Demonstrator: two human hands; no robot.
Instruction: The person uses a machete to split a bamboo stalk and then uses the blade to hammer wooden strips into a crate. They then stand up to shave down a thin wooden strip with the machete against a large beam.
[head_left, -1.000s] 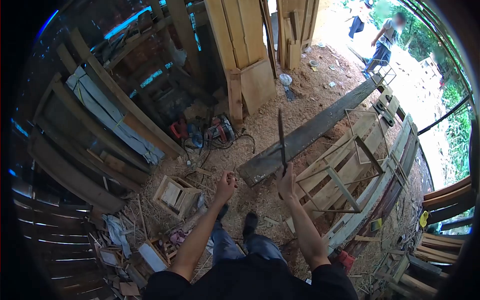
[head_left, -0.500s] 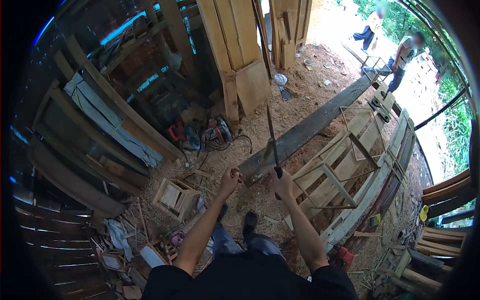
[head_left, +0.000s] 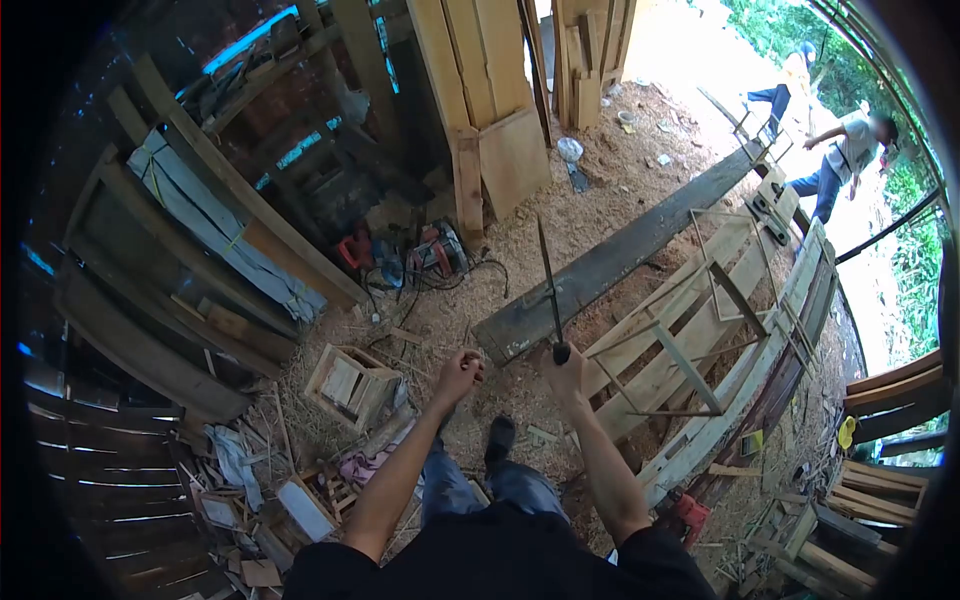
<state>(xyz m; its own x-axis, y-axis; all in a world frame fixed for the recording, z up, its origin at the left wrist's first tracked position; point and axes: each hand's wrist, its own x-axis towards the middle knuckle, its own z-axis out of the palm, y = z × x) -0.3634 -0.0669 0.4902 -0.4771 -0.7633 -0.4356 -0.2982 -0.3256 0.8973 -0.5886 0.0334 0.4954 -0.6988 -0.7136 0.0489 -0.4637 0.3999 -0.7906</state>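
My right hand (head_left: 566, 372) is closed around the dark handle of a long, narrow blade like a machete (head_left: 549, 275), which points up and away from me. Level with it on the left, my left hand (head_left: 459, 376) has its fingers curled; whether anything small is in them cannot be made out. Beyond both hands, a long dark plank (head_left: 620, 250) runs off toward the far right, its near end close to the blade.
Slim wooden frames (head_left: 690, 370) lie over pale boards on the right. A wooden box (head_left: 350, 390) stands at left, with power tools (head_left: 435, 255) farther back. A red tool (head_left: 688, 515) lies at lower right. Two people (head_left: 850, 150) are outside.
My left hand has shifted slightly down and the blade has tilted a little, still in my right hand. The nearer person outside has moved right and leans over more.
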